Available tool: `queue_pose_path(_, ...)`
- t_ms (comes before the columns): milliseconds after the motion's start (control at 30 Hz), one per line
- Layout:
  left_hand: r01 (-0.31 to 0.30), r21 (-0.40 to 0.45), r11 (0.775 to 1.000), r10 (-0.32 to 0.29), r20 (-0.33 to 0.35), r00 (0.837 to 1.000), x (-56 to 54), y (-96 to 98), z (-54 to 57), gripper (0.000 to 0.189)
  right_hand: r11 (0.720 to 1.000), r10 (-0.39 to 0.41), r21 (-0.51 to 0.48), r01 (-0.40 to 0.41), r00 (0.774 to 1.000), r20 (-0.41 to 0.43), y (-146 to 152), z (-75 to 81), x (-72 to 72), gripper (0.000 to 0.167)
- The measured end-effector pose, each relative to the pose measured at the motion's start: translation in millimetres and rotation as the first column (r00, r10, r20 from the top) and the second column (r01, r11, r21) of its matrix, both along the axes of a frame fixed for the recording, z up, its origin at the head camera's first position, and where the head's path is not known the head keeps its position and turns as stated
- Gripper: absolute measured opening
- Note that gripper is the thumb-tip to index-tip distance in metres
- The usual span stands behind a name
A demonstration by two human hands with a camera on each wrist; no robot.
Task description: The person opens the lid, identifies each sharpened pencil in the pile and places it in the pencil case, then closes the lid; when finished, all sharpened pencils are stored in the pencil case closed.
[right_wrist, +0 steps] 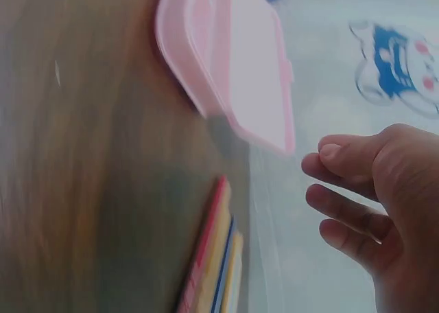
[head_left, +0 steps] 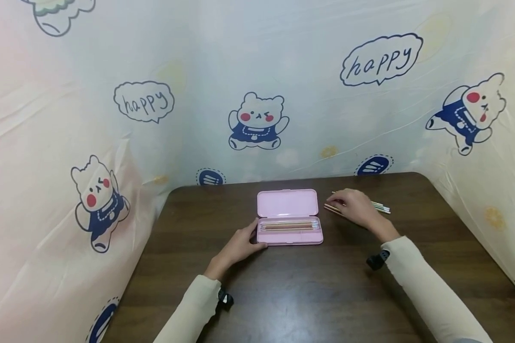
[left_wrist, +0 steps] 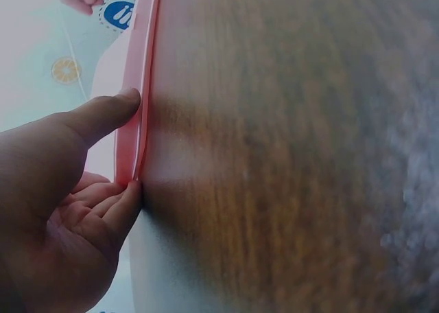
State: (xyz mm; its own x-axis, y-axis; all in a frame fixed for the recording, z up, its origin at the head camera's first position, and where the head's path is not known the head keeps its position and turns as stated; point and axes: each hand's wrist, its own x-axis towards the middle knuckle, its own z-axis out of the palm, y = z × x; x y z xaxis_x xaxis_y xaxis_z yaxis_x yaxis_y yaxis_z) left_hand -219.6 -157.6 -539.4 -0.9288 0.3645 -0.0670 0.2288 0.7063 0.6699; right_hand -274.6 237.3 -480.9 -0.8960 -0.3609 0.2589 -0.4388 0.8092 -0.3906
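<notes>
At my far left a pale printed cloth [head_left: 38, 205] hangs, with a bear [head_left: 97, 209] drawn on it in blue, and it runs on behind the dark wooden tabletop [head_left: 189, 228]. My left sleeve [head_left: 190, 307] comes in from below, with a small black device [head_left: 225, 299] at the wrist. My left hand [head_left: 239, 245] grips the near left corner of the pink case [head_left: 289, 241]: the thumb presses on its front wall, and the fingers [left_wrist: 122, 210] bend against its left end. The case lies flat near the middle of the tabletop, its lid [head_left: 287, 203] laid back toward the cloth. Inside, a row of pencils [head_left: 287, 226] lies lengthwise, their pale ends to the right (the front strip of the tray is bare pink). Right of the case, apart from it, my right hand [head_left: 355, 208] hangs over some loose pencils [head_left: 382, 208], which poke out on both sides beneath it. Its thumb and forefinger nearly meet at the tips; the other fingers are slightly spread, loosely bent, and hold nothing I can see. A second black device [head_left: 377, 260] sits at that wrist, below my right sleeve [head_left: 429, 286].
</notes>
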Motion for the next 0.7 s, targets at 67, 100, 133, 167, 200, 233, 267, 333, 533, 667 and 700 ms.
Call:
queue_pose_path(67, 0.001, -0.007, 1.000, -0.001, -0.002, 1.000, -1.1, 0.6, 0.7, 0.096, 1.000, -0.026, 0.008, 0.026, 1.000, -0.003, 15.4, 3.6, -0.2, 0.020)
queue_pose_path(100, 0.001, -0.012, 1.000, -0.001, -0.002, 1.000, -1.4, 0.7, 1.0, 0.096, 0.999, -0.039, 0.014, 0.039, 0.999, -0.001, 23.2, 5.0, -0.1, 0.020)
queue_pose_path(133, 0.002, -0.015, 1.000, -0.002, -0.002, 1.000, -1.5, 0.8, 1.2, 0.096, 0.998, -0.052, 0.017, 0.052, 0.999, 0.005, 30.8, 6.4, 0.3, 0.021)
queue_pose_path(167, 0.002, -0.018, 1.000, -0.002, -0.001, 1.000, -1.5, 0.7, 1.1, 0.096, 0.998, -0.065, 0.020, 0.064, 0.998, 0.012, 38.4, 7.2, 0.6, 0.021)
queue_pose_path(200, 0.001, -0.020, 1.000, -0.001, 0.000, 1.000, -1.4, 0.6, 1.1, 0.096, 0.997, -0.078, 0.019, 0.078, 0.997, 0.019, 46.1, 7.4, 1.0, 0.021)
queue_pose_path(233, 0.000, -0.023, 1.000, 0.000, 0.001, 1.000, -1.2, 0.5, 1.2, 0.096, 0.996, -0.088, 0.016, 0.087, 0.996, 0.022, 53.3, 7.7, 1.0, 0.021)
queue_pose_path(267, -0.001, -0.023, 1.000, 0.001, 0.002, 1.000, -0.9, 0.4, 1.3, 0.096, 0.995, -0.098, 0.012, 0.097, 0.995, 0.026, 60.6, 7.8, 1.1, 0.022)
queue_pose_path(333, 0.000, -0.019, 1.000, 0.001, 0.004, 1.000, -0.6, 0.3, 1.6, 0.096, 0.993, -0.121, 0.003, 0.121, 0.992, 0.033, 74.9, 7.1, 0.9, 0.022)
queue_pose_path(533, -0.005, -0.017, 1.000, 0.005, 0.007, 1.000, 0.2, 0.2, 1.8, 0.097, 0.985, -0.171, 0.013, 0.171, 0.980, 0.099, 112.4, 0.0, -3.0, 0.023)
queue_pose_path(667, -0.005, -0.016, 1.000, 0.005, 0.005, 1.000, -0.6, -0.8, 0.3, 0.097, 0.983, -0.182, 0.055, 0.175, 0.973, 0.145, 129.5, -9.4, -6.6, 0.021)
queue_pose_path(700, -0.004, -0.018, 1.000, 0.004, 0.002, 1.000, -1.0, -1.1, -0.2, 0.098, 0.982, -0.183, 0.064, 0.175, 0.971, 0.153, 132.1, -12.4, -7.3, 0.021)
